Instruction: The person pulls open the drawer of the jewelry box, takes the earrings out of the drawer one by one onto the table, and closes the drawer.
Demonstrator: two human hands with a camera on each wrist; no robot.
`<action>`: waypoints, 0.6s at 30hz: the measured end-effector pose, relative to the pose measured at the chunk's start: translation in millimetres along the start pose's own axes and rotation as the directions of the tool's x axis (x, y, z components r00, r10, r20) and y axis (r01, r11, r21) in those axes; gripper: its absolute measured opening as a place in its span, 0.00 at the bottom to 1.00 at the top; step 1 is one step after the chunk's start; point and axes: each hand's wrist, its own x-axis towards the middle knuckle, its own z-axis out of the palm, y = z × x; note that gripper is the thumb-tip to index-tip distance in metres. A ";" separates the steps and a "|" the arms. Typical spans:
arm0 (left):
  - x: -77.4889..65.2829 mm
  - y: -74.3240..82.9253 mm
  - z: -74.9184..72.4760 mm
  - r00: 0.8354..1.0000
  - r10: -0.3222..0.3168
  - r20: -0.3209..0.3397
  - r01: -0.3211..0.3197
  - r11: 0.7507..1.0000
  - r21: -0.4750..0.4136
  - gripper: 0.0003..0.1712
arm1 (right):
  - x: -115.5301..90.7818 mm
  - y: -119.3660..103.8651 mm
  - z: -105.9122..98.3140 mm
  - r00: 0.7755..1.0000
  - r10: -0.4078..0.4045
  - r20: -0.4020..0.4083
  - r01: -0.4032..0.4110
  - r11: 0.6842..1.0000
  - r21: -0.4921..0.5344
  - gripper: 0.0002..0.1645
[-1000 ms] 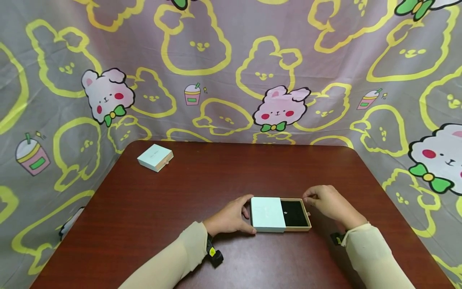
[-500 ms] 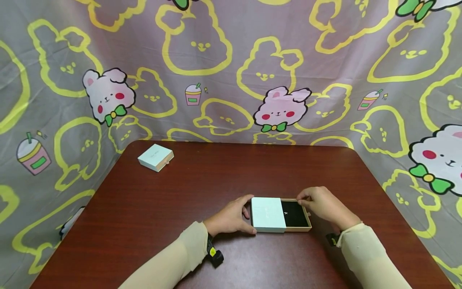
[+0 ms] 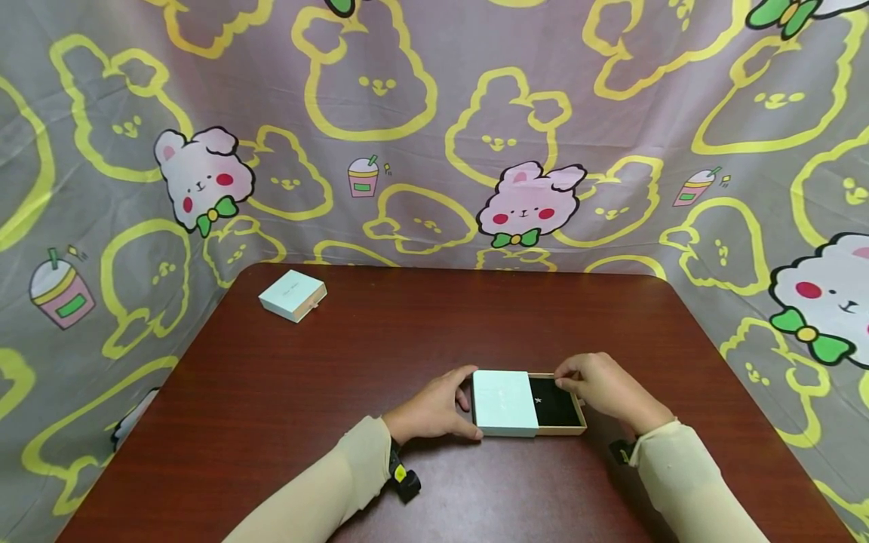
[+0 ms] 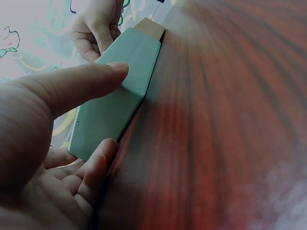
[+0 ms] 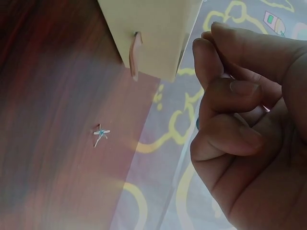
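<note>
On the table sits a pale mint jewellery box (image 3: 503, 403) with its drawer pulled out to the right. The drawer has a kraft-coloured rim and a black pad (image 3: 558, 407), on which a small silvery star (image 3: 538, 400) shows. My left hand (image 3: 434, 407) holds the sleeve at its left end; its thumb (image 4: 103, 81) lies along one side. Over the pad's back right corner is my right hand (image 3: 604, 383), thumb and index tips together. I cannot tell whether something thin is between them. A star-shaped thing (image 5: 101, 133) appears against the table in the right wrist view.
A second mint box (image 3: 292, 296), closed, stands at the table's back left. The drawer's end bears a ribbon tab (image 5: 135, 57). A bunny-patterned curtain (image 3: 407, 151) rises behind the reddish-brown table (image 3: 407, 324).
My right hand has moved left, from beside the drawer's back right corner to over the black pad. The left hand and the box have stayed where they were.
</note>
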 end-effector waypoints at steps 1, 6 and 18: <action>-0.1 0.1 -0.1 1.000 0.000 0.000 0.000 1.000 0.001 0.62 | 0.1 -0.4 0.5 1.000 -0.004 0.000 0.004 1.000 0.000 0.03; 0.2 -0.2 0.4 1.000 -0.002 0.001 0.002 1.000 0.008 0.62 | 2.0 -2.0 4.0 0.999 -0.032 -0.017 0.031 0.998 -0.049 0.02; 1.1 -0.7 0.6 1.000 0.003 -0.005 -0.003 1.000 0.009 0.61 | 6.2 -7.1 12.0 0.998 -0.067 -0.002 0.067 0.995 -0.070 0.03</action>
